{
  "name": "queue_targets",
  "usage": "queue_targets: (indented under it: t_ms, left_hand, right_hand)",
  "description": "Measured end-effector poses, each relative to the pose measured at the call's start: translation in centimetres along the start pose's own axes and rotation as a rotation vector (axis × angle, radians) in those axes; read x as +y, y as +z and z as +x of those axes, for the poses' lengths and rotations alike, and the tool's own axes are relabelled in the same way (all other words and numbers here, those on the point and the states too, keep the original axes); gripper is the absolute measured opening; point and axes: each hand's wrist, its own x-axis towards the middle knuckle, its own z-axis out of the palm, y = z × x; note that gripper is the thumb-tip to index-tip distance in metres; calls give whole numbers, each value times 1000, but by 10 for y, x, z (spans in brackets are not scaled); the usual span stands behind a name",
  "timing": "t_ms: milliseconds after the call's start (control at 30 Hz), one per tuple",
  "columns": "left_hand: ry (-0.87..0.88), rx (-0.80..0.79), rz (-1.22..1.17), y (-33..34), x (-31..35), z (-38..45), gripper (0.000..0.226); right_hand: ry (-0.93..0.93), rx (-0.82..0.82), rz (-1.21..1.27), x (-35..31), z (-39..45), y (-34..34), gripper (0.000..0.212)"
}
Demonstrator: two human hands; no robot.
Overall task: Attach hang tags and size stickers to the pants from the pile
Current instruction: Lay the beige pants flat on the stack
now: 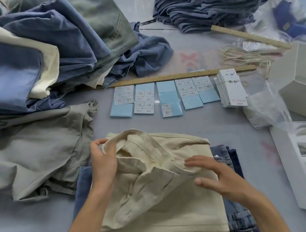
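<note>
Cream pants [157,199] lie folded in front of me on the grey table, on top of blue denim pants [239,215]. My left hand [102,160] grips the turned-up waistband at its left end. My right hand [219,176] lies flat with straight fingers on the waistband's right part. Blue sheets of white size stickers [162,98] lie in a row beyond the pants. A stack of white hang tags [230,88] stands at the right end of that row. Cream tag strings [246,57] lie farther back.
A loose pile of blue, green and cream pants [58,49] fills the left. Grey pants [38,152] lie spread at my left. A folded blue stack [207,8] sits at the back. Two wooden rulers [173,77], white boxes [298,164] and plastic bags [266,109] are at the right.
</note>
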Motion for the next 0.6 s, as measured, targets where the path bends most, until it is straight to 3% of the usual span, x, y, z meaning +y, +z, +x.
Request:
queue_targets:
  t_ms: [67, 100, 167, 233, 300, 367, 467, 600]
  left_hand:
    - [47, -26, 102, 7, 5, -5, 26]
    - [165, -5, 266, 9, 8, -10, 36]
    - [645, 70, 555, 11, 18, -30, 48]
    - [1103, -100, 559, 14, 27, -52, 41]
    - [1324, -399, 604, 14, 26, -71, 31]
    - [1419, -540, 799, 9, 17, -82, 24]
    - [1466, -508, 901, -3, 4, -84, 11]
    - [1482, -591, 927, -13, -8, -92, 30]
  right_hand:
    - [-80, 102, -124, -8, 4, 2, 27]
    - [-89, 143, -149, -14, 7, 2, 24]
    - [-85, 131, -158, -22, 16, -1, 28]
    - [-101, 107, -190, -27, 25, -5, 30]
    - [-126, 156, -189, -30, 36, -6, 34]
    - [-123, 220, -155, -34, 45, -3, 39]
    - [-72, 204, -158, -33, 56, 4, 45]
    - [77, 193, -18, -20, 70, 12, 44]
